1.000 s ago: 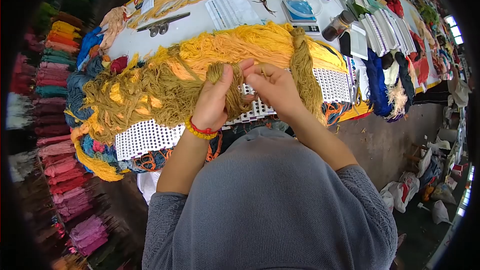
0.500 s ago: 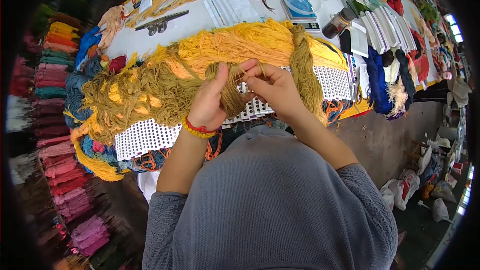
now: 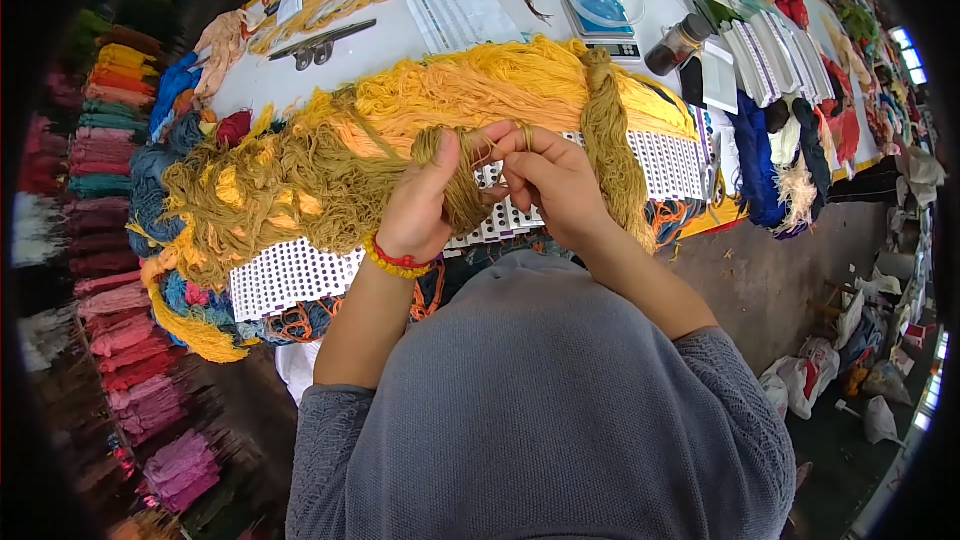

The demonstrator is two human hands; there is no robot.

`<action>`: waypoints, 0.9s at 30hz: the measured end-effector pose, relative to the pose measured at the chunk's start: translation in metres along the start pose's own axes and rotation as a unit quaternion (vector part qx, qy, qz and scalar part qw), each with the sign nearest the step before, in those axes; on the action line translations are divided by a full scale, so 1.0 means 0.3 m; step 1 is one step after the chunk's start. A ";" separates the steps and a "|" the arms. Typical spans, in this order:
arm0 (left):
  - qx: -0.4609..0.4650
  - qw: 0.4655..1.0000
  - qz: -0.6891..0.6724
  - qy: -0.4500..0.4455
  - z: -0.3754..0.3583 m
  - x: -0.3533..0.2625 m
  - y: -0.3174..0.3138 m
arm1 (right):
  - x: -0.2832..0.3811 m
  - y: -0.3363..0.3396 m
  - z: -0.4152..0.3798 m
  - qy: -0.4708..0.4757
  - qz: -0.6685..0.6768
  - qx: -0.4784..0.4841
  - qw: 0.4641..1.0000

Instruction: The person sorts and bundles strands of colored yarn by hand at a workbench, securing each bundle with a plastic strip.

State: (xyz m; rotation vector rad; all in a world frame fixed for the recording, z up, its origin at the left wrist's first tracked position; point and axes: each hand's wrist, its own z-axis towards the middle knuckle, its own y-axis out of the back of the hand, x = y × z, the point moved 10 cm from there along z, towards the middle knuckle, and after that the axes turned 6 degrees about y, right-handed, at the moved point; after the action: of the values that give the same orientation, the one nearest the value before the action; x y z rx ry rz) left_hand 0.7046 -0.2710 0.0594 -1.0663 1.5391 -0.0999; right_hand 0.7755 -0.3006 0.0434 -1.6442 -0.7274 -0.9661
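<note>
A looped skein of olive yarn (image 3: pixel 463 185) hangs over my left hand (image 3: pixel 428 190), whose thumb lies on top while the fingers curl round it from behind. Close against its right side, my right hand (image 3: pixel 548 180) pinches a thin strand of the same olive yarn near my left fingertips. Below and to the left spreads a tangled heap of olive yarn (image 3: pixel 290 180), with yellow-orange yarn (image 3: pixel 470 80) beyond it. Another olive hank (image 3: pixel 610 130) drapes down just right of my right hand. White cards with punched holes (image 3: pixel 665 168) lie underneath.
Scissors (image 3: pixel 322 46) and a printed sheet (image 3: pixel 462 15) lie on the white table. A scale with a clear dish (image 3: pixel 602 15) and a dark jar (image 3: pixel 680 44) stand at the back right. Coloured yarn bundles (image 3: pixel 115 240) line the left side; plastic bags (image 3: pixel 808 375) lie on the right floor.
My right hand has turned slightly, its thumb and fingers shifting a little lower and to the right of the skein. My left hand holds nearly the same place.
</note>
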 end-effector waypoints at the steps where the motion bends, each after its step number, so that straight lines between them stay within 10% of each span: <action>1: 0.001 1.000 0.005 0.000 0.003 0.004 0.003 | 0.000 0.001 -0.004 -0.008 -0.002 -0.009 1.000; 17: -0.106 0.986 0.081 -0.096 0.008 -0.022 0.069 | 0.027 0.029 0.007 0.096 -0.131 -0.034 0.986; 20: -0.105 0.990 0.026 -0.095 0.010 -0.024 0.122 | -0.061 -0.074 -0.021 -0.137 0.346 0.148 0.916; 23: -0.037 0.995 -0.068 -0.059 0.011 -0.005 0.116 | 0.050 -0.159 -0.080 -0.094 0.453 0.285 0.840; 27: 0.009 0.994 -0.112 -0.016 -0.001 -0.005 0.027 | 0.017 -0.135 -0.052 -0.086 0.250 0.234 0.936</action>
State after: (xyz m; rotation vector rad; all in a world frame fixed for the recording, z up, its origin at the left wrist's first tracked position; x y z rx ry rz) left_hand 0.6996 -0.2655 0.0556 -1.2188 1.3834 -0.2498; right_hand 0.7403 -0.3047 0.0691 -1.3925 -0.5555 -0.2563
